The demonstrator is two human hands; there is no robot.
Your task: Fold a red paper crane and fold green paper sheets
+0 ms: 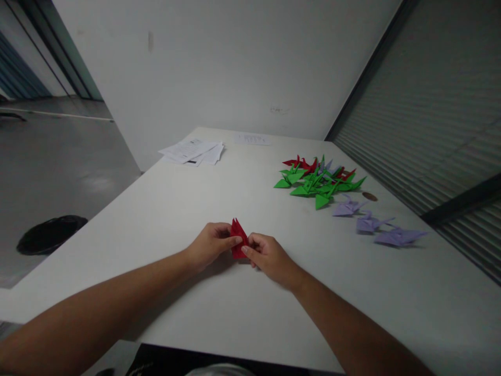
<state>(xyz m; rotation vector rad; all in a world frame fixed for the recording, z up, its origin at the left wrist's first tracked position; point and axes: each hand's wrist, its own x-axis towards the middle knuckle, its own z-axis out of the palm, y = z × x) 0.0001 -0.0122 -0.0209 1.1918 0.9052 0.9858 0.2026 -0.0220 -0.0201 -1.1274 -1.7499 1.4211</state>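
A piece of red origami paper point(238, 238), folded to a narrow pointed shape, stands between my hands near the middle of the white table point(164, 209). My left hand point(210, 245) pinches its left side between thumb and fingers. My right hand point(267, 257) holds its right side and lower part. Part of the red paper is hidden behind my fingers. Both hands rest low, close to the tabletop.
Several finished green, red and lilac paper cranes point(319, 180) lie in a group at the right, with more lilac cranes point(376, 224) in a row and a coin point(369, 196) nearby. Papers point(191, 152) lie at the far end, against a white wall. A black bin point(50, 235) stands on the floor at left.
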